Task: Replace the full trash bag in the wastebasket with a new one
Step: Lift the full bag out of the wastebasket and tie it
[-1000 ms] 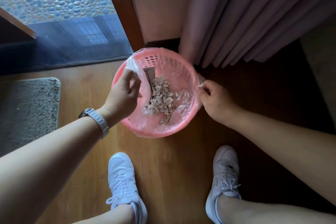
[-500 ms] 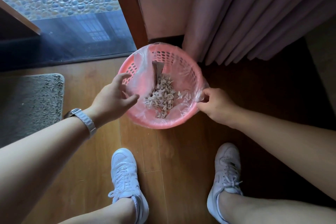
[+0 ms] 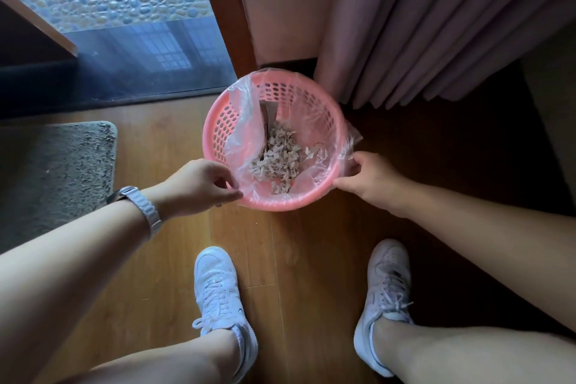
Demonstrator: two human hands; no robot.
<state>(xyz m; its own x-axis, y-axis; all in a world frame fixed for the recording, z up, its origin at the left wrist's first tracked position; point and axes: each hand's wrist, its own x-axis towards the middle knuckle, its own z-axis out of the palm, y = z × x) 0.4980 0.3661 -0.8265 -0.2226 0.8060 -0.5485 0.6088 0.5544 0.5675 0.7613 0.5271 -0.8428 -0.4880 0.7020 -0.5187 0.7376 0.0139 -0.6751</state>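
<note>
A round pink perforated wastebasket (image 3: 218,131) stands on the wooden floor in front of me. A clear trash bag (image 3: 241,121) lines it and holds pale scraps (image 3: 277,159) and a brown card piece. The bag's left side has come off the rim and sags inward. My left hand (image 3: 202,185), with a metal watch on the wrist, pinches the bag's edge at the near left rim. My right hand (image 3: 369,179) grips the bag's edge over the rim on the right.
A pink curtain (image 3: 436,25) hangs just behind and right of the basket. A grey mat (image 3: 53,171) lies to the left. A dark glass door and threshold (image 3: 124,53) run behind. My two white sneakers (image 3: 218,293) stand near on the floor.
My left hand dropped from the far left rim to the near left rim and closed on the bag's edge. The bag's left side slipped inward. My right hand stayed on the right edge.
</note>
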